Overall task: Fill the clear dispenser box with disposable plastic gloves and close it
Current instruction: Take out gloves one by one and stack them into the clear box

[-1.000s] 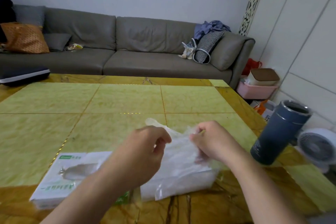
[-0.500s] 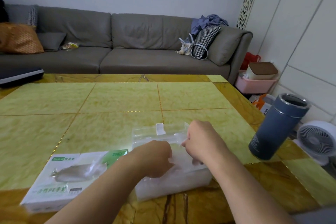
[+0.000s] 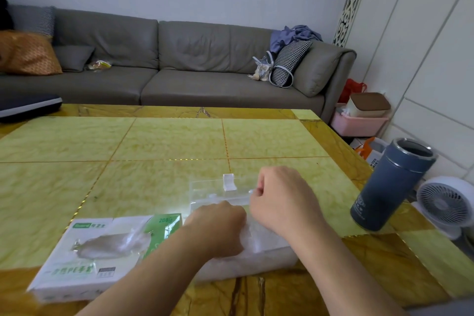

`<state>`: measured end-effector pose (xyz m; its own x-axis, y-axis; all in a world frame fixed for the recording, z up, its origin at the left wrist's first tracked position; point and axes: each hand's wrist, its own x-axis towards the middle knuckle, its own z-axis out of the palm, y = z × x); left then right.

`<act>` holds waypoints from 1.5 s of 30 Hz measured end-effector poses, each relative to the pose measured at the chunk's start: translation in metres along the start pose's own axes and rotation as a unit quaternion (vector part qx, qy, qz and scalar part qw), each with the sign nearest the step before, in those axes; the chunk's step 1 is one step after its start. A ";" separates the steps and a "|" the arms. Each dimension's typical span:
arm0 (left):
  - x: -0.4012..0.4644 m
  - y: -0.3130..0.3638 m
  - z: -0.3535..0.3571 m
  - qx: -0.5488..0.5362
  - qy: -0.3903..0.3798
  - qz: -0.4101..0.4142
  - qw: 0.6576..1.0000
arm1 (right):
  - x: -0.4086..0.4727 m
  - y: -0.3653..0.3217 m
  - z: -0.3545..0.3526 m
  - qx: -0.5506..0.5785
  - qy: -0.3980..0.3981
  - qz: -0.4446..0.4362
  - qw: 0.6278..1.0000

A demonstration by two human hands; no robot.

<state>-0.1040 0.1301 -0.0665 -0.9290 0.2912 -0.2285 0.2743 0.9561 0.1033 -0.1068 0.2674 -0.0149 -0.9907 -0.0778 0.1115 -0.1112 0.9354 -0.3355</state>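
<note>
**Two hands working at a clear glove box**

Low in the frame's centre, the left hand (image 3: 218, 228) is pressing gloves (image 3: 266, 244) into the clear dispenser box (image 3: 246, 261), fingers hidden. The right hand (image 3: 282, 197) is curling its fingers around the raised lid (image 3: 220, 187). A glove carton (image 3: 102, 251) is lying lower left; a blue flask (image 3: 389, 185) is standing right, on the table (image 3: 154, 151).

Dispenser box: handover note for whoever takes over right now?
Left hand: curled, pressing the gloves down into the box.
Right hand: fingers pinched at the far right edge of the box; what it holds is too small to tell.
Box sits at the near table edge, lid lying open behind it. Glove carton is to its left.
Done: gloves are in the box.
Left: tuck in the stack, close the lid.
</note>
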 end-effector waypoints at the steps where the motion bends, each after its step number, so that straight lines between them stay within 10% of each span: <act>1: -0.001 0.001 -0.001 0.000 -0.003 -0.001 1.000 | -0.002 -0.005 0.003 0.060 -0.031 0.014 0.998; 13: 0.006 -0.008 -0.008 -0.160 -0.055 0.013 0.986 | 0.007 0.003 0.034 -0.068 -0.238 0.050 0.968; 20: 0.004 0.002 -0.016 -0.237 0.039 -0.048 0.970 | 0.016 -0.001 0.039 -0.118 -0.328 0.049 0.936; 24: 0.004 0.007 -0.007 -0.255 -0.045 -0.062 0.964 | 0.017 -0.007 0.037 -0.161 -0.386 0.028 0.908; 38: 0.000 0.019 -0.018 -0.044 -0.205 -0.084 0.974 | 0.018 0.006 0.044 -0.125 -0.365 0.133 0.913; 45: -0.029 -0.001 -0.023 -0.115 -0.023 0.015 0.993 | 0.011 0.000 0.036 -0.163 -0.270 0.063 0.947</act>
<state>-0.0833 0.1206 -0.0379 -0.9079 0.3247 -0.2652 0.2320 0.9159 0.3275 -0.1208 0.2541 -0.0469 -0.8999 -0.0403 -0.4342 -0.0456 0.9990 0.0018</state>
